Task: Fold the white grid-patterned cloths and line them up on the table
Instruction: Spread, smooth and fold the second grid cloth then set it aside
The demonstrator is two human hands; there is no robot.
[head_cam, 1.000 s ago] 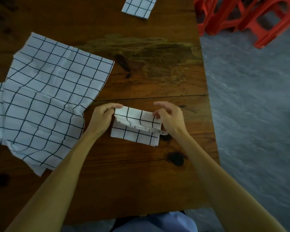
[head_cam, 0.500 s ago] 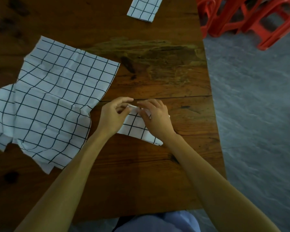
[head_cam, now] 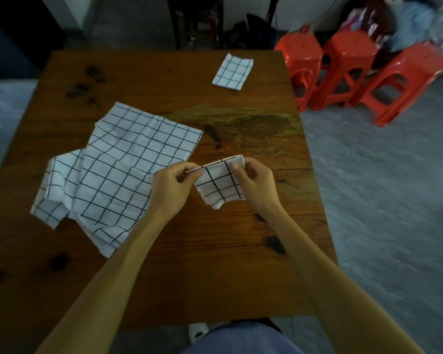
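Two hands hold a small folded cloth just above the middle of a wooden bench. The left hand pinches its upper left edge; the right hand pinches its upper right corner. Unfolded cloths lie to the left. Another folded cloth lies at the far edge.

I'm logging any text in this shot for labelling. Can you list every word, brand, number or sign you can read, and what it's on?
None can be read.
The cloths, the folded one held by both hands and the flat ones, carry only a black grid.
Table and red stools: no print shows.
The blurred bundle behind the stools: nothing can be made out.
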